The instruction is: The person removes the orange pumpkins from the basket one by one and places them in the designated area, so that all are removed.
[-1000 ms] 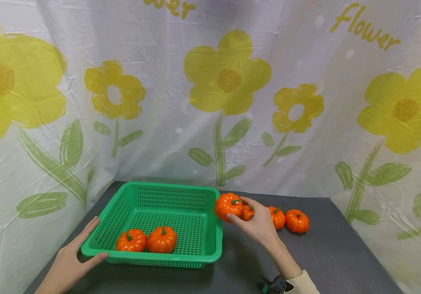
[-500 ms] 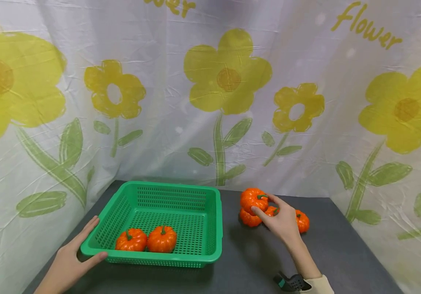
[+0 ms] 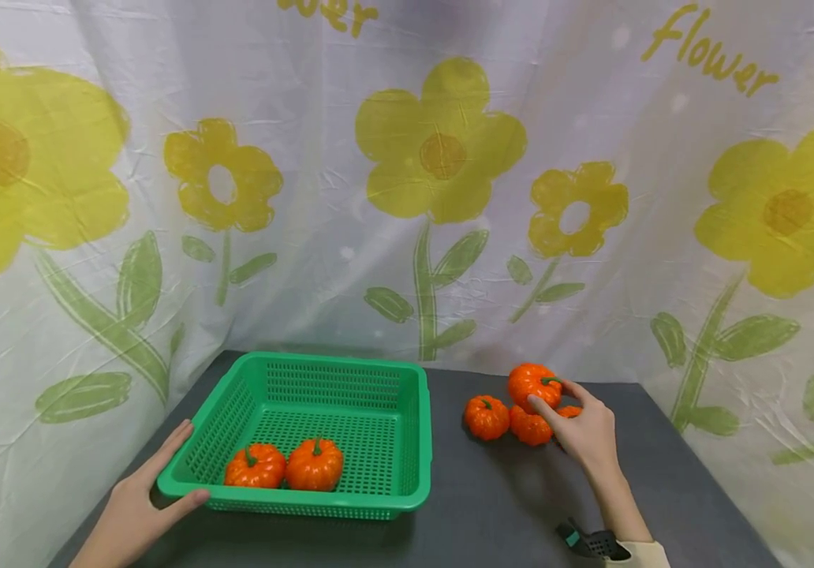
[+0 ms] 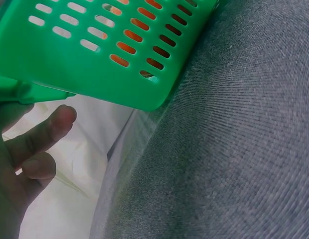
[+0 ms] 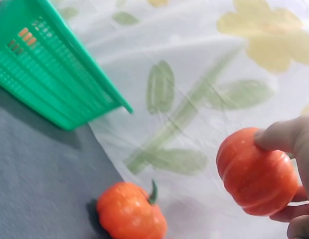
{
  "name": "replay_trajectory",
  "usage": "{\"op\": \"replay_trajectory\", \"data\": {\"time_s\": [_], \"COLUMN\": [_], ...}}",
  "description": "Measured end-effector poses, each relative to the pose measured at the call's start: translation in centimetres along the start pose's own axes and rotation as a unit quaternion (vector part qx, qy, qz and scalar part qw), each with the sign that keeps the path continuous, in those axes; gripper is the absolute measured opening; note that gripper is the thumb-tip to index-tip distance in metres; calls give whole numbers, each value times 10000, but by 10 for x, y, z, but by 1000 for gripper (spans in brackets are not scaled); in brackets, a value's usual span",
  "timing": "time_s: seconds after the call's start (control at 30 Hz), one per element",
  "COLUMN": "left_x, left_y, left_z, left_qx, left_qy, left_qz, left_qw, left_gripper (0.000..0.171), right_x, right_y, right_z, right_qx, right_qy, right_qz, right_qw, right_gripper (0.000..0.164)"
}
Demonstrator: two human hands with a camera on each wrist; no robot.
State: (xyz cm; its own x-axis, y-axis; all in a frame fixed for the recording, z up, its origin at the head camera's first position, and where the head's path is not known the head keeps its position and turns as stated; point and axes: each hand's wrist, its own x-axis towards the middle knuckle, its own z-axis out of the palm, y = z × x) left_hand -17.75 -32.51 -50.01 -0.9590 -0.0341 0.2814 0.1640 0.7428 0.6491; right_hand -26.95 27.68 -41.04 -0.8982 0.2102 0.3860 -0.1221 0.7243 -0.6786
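My right hand holds a small orange pumpkin with a green stem, raised above the table between thumb and fingers. In the right wrist view the thumb lies on top of this pumpkin and fingers are under it. Below and beside it on the table sit a pumpkin, a second pumpkin and a third pumpkin, mostly hidden by the hand. My left hand touches the near left corner of a green plastic basket, fingers extended and spread. Two pumpkins lie inside it.
The basket stands on a dark grey tabletop, left of the loose pumpkins. A white curtain printed with yellow flowers surrounds the table at the back and sides. A black strap is on the right wrist.
My right hand has moved right with the held pumpkin, from beside the basket's right rim to above the loose pumpkins, uncovering the leftmost one. The left hand and basket have stayed put.
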Motion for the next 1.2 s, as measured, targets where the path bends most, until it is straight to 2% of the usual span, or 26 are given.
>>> {"op": "replay_trajectory", "data": {"time_s": [0.43, 0.77, 0.93, 1.03, 1.2], "left_x": [-1, -1, 0, -1, -1], "left_y": [-1, 0, 1, 1, 1], "left_z": [1, 1, 1, 1, 1], "left_qx": [23, 3, 9, 11, 23], "left_qy": [158, 181, 278, 330, 318], "left_qz": [152, 194, 279, 314, 304], "left_qw": [9998, 9996, 9992, 9990, 9990], "left_gripper": [96, 96, 96, 96, 97], "right_x": [10, 13, 13, 13, 14], "right_y": [38, 78, 98, 111, 131], "right_z": [-31, -51, -54, -54, -48], "right_qx": [0, -223, -471, -660, -925], "right_qy": [635, 1277, 1423, 1463, 1304], "right_qz": [446, 876, 1243, 1294, 1441], "right_qw": [9970, 9877, 9809, 9785, 9766], "right_gripper": [81, 83, 85, 84, 83]}}
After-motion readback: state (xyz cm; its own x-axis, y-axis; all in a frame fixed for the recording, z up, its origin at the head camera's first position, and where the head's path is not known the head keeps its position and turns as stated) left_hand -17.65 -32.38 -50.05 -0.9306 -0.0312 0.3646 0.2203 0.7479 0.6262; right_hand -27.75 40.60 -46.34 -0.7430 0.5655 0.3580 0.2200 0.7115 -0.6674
